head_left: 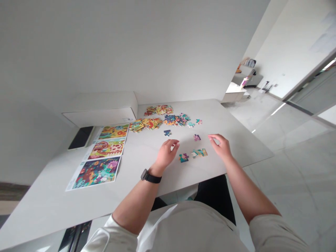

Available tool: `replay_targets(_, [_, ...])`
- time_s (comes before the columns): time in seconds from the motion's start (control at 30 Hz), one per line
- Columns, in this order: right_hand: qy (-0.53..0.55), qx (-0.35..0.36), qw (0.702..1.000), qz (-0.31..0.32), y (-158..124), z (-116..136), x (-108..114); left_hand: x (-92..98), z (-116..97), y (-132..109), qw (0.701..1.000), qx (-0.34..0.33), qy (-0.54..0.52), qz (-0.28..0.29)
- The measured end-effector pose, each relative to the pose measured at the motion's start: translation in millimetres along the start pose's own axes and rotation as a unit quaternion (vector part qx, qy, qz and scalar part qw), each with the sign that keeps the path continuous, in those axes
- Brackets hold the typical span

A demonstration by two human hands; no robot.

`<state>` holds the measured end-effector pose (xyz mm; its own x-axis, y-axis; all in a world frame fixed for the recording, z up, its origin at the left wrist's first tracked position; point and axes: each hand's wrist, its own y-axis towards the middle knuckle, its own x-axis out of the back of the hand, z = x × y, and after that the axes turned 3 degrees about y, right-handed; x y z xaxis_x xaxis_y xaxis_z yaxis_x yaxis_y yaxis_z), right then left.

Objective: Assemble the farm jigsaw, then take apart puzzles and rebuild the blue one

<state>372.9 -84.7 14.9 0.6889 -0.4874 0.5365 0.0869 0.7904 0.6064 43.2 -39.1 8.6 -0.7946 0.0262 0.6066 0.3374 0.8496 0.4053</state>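
Note:
My left hand [167,153], with a black watch [151,176] on its wrist, hovers over the table with loosely curved fingers and nothing visible in them. To its right lies a green and purple puzzle piece [184,158]. Beside that is a strip of joined puzzle pieces [199,153] in teal and yellow. My right hand [222,146] is held above the table right of the strip, thumb and fingers slightly apart, apparently holding nothing. A purple puzzle piece [196,137] lies between the hands, farther back. A dark blue puzzle piece [167,133] sits beyond my left hand.
Piles of yellow pieces [146,124], dark blue pieces [176,120] and red-yellow pieces [159,110] lie at the back. Left are a printed picture sheet [97,172], a phone [81,137] and a white box [102,115]. The table's right edge slants past my right arm.

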Motion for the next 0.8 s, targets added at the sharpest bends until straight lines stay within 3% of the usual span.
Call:
replay_targets(0.13, [0.010,-0.018,0.999,0.033,33.9,-1.1,-17.2,9.4,0.5,7.2,0.987,0.117,-0.106,-0.036])
replay_targets(0.3, [-0.013,-0.098,0.991,0.089,79.0,-5.9,-43.0,10.0,3.7,14.0,0.943,0.219,-0.243,-0.063])
replay_targets(0.57, [-0.105,-0.163,0.974,0.120,140.0,-3.7,-81.5,14.5,35.3,35.1,0.854,0.304,-0.417,-0.074])
replay_targets(0.7, [-0.125,-0.194,0.968,0.100,161.1,-16.8,-92.0,17.1,44.8,37.5,0.810,0.312,-0.486,-0.101])
replay_targets(0.8, [-0.140,-0.203,0.960,0.133,173.4,-29.7,-101.2,16.1,46.7,36.6,0.795,0.316,-0.507,-0.104])
